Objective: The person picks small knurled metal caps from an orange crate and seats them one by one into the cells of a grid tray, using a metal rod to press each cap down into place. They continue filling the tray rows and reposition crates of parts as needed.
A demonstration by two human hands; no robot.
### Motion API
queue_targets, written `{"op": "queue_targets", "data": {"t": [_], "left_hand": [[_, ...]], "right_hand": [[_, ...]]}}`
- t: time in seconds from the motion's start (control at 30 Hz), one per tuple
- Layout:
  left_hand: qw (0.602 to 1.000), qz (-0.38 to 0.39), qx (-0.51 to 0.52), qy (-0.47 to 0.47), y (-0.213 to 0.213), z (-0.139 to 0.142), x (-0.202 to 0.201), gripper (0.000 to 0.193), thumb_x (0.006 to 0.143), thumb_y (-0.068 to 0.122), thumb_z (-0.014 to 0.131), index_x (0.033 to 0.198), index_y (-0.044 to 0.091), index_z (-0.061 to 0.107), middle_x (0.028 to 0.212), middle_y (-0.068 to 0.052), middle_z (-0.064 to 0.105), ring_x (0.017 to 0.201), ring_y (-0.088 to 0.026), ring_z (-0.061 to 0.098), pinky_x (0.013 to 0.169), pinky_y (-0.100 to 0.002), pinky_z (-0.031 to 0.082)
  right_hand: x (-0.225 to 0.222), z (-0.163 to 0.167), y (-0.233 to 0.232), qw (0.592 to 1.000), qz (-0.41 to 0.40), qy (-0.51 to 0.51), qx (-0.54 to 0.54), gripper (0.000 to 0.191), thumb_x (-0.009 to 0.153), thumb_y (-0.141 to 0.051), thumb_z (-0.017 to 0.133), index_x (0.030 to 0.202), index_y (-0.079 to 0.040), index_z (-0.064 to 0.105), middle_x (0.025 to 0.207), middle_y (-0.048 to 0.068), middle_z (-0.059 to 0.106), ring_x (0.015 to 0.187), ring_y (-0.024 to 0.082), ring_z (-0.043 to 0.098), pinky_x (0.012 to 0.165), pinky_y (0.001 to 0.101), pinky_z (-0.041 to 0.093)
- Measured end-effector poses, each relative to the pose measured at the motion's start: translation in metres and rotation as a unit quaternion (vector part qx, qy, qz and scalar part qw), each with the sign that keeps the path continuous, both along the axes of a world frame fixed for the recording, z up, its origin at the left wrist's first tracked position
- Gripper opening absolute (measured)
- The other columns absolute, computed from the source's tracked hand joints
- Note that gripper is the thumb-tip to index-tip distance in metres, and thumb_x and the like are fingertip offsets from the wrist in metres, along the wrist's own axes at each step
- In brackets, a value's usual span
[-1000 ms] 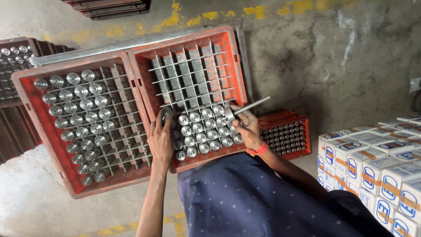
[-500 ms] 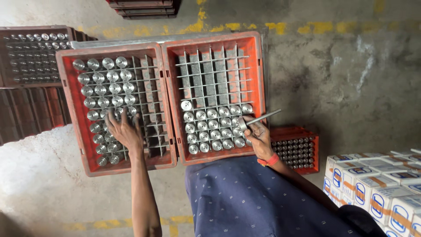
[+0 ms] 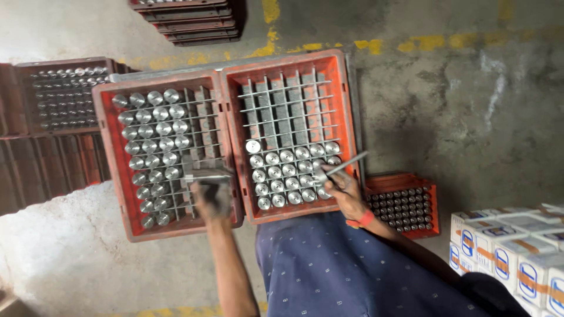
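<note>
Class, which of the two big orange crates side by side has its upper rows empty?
The right-hand crate: its top rows hold no metal cylinders, and the right hand rests on it.

Two gridded crates (image 3: 229, 135) side by side, cylinders (image 3: 154, 147) in cells; cartons (image 3: 511, 258) right

The right-hand red plastic crate (image 3: 292, 64) keeps its upper rows of grey grid cells bare, so there is open room to reach in from the far side, while shiny round metal cylinders (image 3: 288, 173) crowd its lower rows. In the left-hand red plastic crate (image 3: 111, 176), cylinders fill the left columns and the right columns stand free, apart from a blurred metal piece, hard to make out, at the left hand (image 3: 212, 198). The right hand (image 3: 343, 189) and its thin grey metal rod (image 3: 346, 164) block the right crate's near right corner.
</note>
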State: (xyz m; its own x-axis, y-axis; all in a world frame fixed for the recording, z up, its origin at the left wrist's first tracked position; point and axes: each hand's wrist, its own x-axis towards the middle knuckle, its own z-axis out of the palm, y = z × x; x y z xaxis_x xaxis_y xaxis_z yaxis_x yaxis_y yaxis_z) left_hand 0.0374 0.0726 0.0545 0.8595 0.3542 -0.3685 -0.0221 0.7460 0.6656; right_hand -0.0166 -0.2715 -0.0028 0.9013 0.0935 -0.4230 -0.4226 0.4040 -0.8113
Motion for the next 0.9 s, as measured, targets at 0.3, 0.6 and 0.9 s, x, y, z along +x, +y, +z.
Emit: {"op": "queue_targets", "data": {"t": [0.3, 0.6, 0.9], "left_hand": [[0.718, -0.400, 0.557, 0.124, -0.147, -0.006, -0.015, 0.027, 0.080, 0.025, 0.078, 0.095, 0.005, 0.068, 0.082, -0.021, 0.073, 0.081, -0.041, 0.071, 0.069, -0.049, 0.052], [0.640, -0.531, 0.549, 0.086, -0.149, 0.014, -0.011, 0.037, 0.076, 0.027, 0.080, 0.109, 0.013, 0.073, 0.085, -0.020, 0.075, 0.083, -0.042, 0.072, 0.071, -0.050, 0.054], [0.529, -0.491, 0.676, 0.150, -0.098, 0.012, 0.028, 0.066, 0.089, 0.044, 0.076, 0.142, 0.009, 0.056, 0.092, -0.022, 0.074, 0.082, -0.037, 0.073, 0.075, -0.048, 0.057]], "right_hand": [[0.030, 0.068, 0.024, 0.991, 0.076, -0.100, -0.049, 0.058, 0.095, -0.019, 0.077, 0.143, 0.003, 0.054, 0.143, 0.015, 0.062, 0.133, 0.022, 0.060, 0.113, 0.0359, 0.048], [0.014, 0.053, 0.003, 0.965, 0.179, -0.139, -0.135, 0.058, 0.094, -0.025, 0.078, 0.141, 0.001, 0.057, 0.148, 0.014, 0.061, 0.136, 0.022, 0.059, 0.115, 0.0377, 0.048], [0.039, 0.007, -0.015, 0.999, 0.005, -0.018, -0.035, 0.059, 0.093, -0.006, 0.077, 0.148, 0.002, 0.056, 0.137, 0.015, 0.066, 0.105, 0.015, 0.056, 0.086, 0.0275, 0.046]]}}
